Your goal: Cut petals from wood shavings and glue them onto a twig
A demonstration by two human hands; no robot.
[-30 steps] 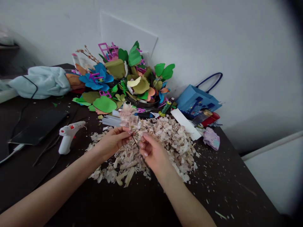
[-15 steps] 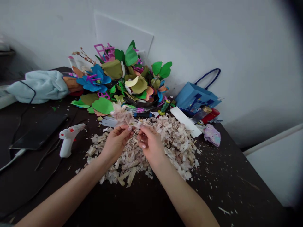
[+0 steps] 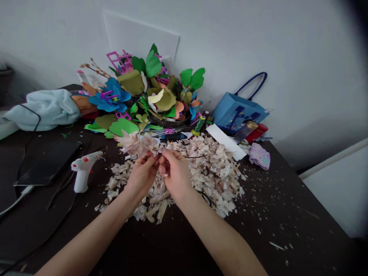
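Observation:
My left hand (image 3: 142, 172) pinches the base of a pale pink flower (image 3: 136, 143) made of thin petals, which leans out to the left above the fingers. Close beside it, my right hand (image 3: 175, 172) is closed on the thin dark stem (image 3: 195, 156), whose end sticks out to the right. The fingertips of both hands nearly meet. Beneath them spreads a wide heap of pale dried petals and scraps (image 3: 217, 172). To the left of the heap, a white glue gun (image 3: 82, 174) stands on the dark table (image 3: 161, 253).
Colourful paper flowers (image 3: 161, 99) fill the back. A blue bag (image 3: 235, 111), white strip (image 3: 225, 142), jar (image 3: 245, 130) and lilac cloth (image 3: 259, 156) lie at the right. On the left are a black tablet (image 3: 48, 163), cables and a light blue cloth (image 3: 47, 109).
The flower has tipped over to the left, and its stem now shows pointing right. Both hands have shifted slightly left, and the view has moved a little.

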